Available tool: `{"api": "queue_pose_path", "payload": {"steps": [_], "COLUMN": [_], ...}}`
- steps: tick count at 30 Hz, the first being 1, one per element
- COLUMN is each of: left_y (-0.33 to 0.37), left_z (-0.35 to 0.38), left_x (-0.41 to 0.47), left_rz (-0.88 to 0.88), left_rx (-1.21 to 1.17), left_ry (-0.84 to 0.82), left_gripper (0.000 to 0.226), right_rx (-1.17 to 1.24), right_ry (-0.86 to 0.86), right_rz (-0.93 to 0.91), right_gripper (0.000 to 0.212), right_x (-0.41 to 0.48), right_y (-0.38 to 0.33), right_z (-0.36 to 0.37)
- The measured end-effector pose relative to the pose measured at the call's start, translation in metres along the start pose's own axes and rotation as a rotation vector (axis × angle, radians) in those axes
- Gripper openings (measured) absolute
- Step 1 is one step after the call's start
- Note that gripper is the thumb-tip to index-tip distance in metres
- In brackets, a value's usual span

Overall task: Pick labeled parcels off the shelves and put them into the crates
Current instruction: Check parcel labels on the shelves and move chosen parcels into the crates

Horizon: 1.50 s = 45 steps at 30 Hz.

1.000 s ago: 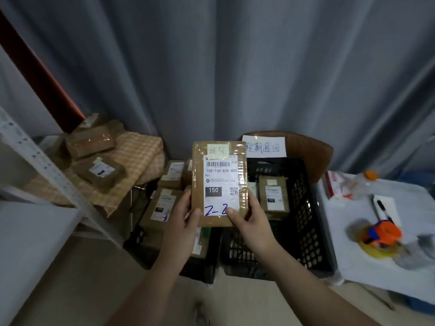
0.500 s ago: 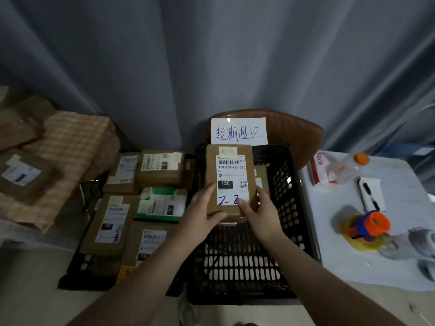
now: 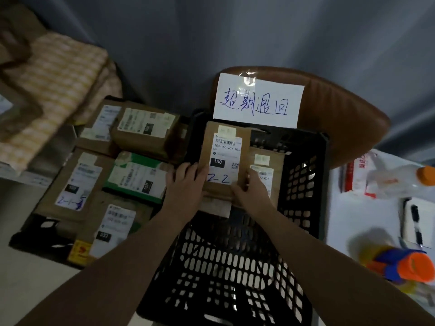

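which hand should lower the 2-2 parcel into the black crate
Right, likely: right hand grips the 2-2 parcel inside the black crate; left hand holds it at the crate's left wall.

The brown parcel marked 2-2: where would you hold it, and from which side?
By its two lower corners, one from each side, as the left hand and right hand do now. The parcel is flat, with its label toward the person, above the black crate. A grip at the lower side edges probably keeps the label readable and lets the parcel go down freely.
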<state>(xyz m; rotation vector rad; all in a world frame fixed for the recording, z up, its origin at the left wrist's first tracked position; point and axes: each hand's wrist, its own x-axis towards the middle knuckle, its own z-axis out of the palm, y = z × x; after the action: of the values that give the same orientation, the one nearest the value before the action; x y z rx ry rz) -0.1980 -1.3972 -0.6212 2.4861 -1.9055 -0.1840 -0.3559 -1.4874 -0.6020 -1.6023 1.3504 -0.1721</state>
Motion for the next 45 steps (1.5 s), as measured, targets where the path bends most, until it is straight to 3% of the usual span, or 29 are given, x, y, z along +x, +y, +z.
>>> {"api": "queue_pose_path", "payload": {"steps": [8,12,15,17,21,25,33,38,41,45], "left_y": [-0.015,-0.007,0.001,0.003,-0.002,-0.021,-0.122,-0.210,-0.267,-0.333], "left_z": [0.025,0.020,0.004,-0.007,-0.048,-0.096,-0.201,-0.266,-0.302,-0.345], "left_x": [0.001,0.001,-0.003,-0.009,-0.032,-0.071,-0.189,-0.280,-0.335,-0.401], "left_rz": [-0.015,-0.051,-0.053,-0.025,0.041,0.014,-0.243,-0.376,-0.485,-0.613], "left_rx": [0.166,0.197,0.255,0.248,0.171,0.154,0.244,0.237,0.272,0.294], "left_ry": [0.115,0.000,-0.135,-0.138,-0.149,-0.049,0.056,0.276,0.321,0.442], "left_gripper": [0.065,0.073,0.074,0.064,0.049,0.041,0.045,0.028,0.040,0.037], "right_rx": [-0.020,-0.128,-0.359,-0.558,-0.839,-1.014,-0.927,-0.765,-0.660,-0.563], "right_ry": [-0.066,-0.071,-0.071,-0.069,-0.087,-0.099,-0.133,-0.119,-0.094,-0.054], "right_rz": [-0.134,-0.145,-0.130,-0.142,-0.331,-0.547,-0.948,-1.218,-1.315,-1.419], "right_gripper": [0.066,0.067,0.074,0.069,0.038,0.035,0.033,0.026,0.024,0.024], "right_x": [0.023,0.019,0.014,0.009,-0.012,-0.042,-0.132,-0.194,-0.232,-0.279], "right_y": [0.014,0.020,0.007,-0.004,-0.035,-0.082,-0.207,-0.293,-0.351,-0.420], "right_z": [0.018,0.019,0.008,-0.004,-0.023,-0.023,0.056,0.145,0.198,0.263]}}
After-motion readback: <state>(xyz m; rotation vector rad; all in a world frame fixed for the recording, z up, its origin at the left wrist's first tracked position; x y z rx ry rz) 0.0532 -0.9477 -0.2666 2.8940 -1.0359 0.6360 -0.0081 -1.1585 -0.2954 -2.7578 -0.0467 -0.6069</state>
